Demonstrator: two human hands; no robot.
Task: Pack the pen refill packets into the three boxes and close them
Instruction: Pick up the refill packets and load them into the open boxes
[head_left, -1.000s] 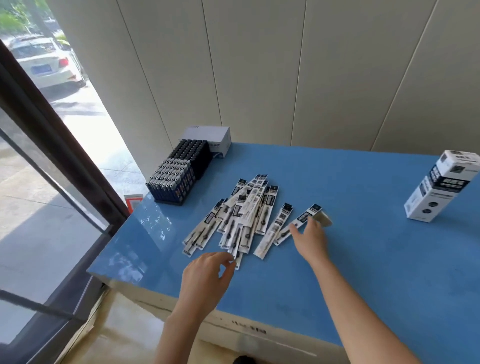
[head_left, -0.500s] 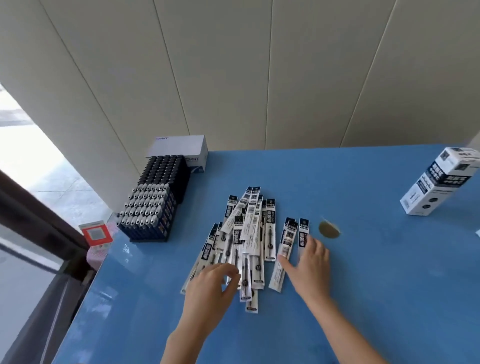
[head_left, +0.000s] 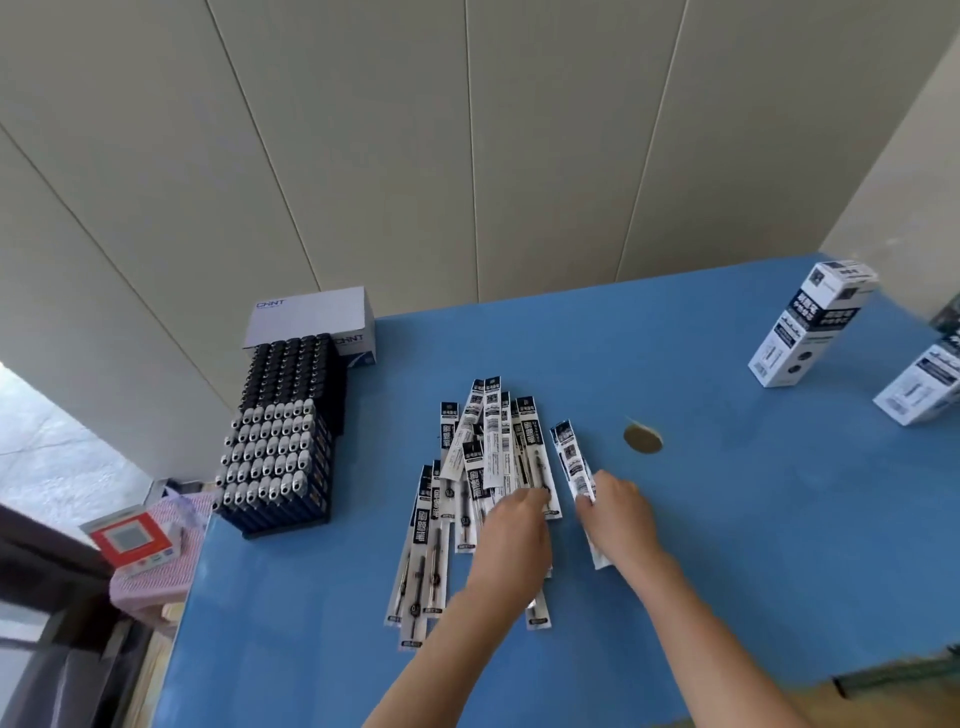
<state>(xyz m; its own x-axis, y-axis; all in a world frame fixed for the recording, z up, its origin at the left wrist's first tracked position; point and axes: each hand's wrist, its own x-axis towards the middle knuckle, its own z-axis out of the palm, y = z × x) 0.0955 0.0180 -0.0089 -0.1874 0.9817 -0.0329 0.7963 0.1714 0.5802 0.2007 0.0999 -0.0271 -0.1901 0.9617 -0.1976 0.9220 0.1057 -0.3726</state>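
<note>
Since the pen refill packets (head_left: 491, 452) lie in a loose fan in the middle of the blue bench (head_left: 727, 571), with none in a box, both hands are down at this heap. My reading is that they are squaring it into a bundle slim enough for a narrow carton.

The left hand (head_left: 514, 540) lies palm down over the near right part of the heap, fingers reaching forward onto the sleeves as if to pin them. Whether it has any pinched beneath the palm is hidden. The right hand (head_left: 621, 514) sits just right of the heap with its fingers curled round one stray packet (head_left: 570, 457). That packet points away from the person, shows beyond the hand at both ends, and is tilted a little off the line of the others. Gripped near its middle like that, it could be slid sideways to join the heap.

A tall white box (head_left: 810, 332) stands well to the right of the heap and farther back. A second box (head_left: 917, 387) beside it is cut by the frame edge, and a third is not plainly seen. Packing looks hardly begun.

Left of the heap stand racks of dark capped items (head_left: 275, 452), with a white carton (head_left: 311, 317) behind them. A brown round mark (head_left: 643, 439) lies just right of the heap.
</note>
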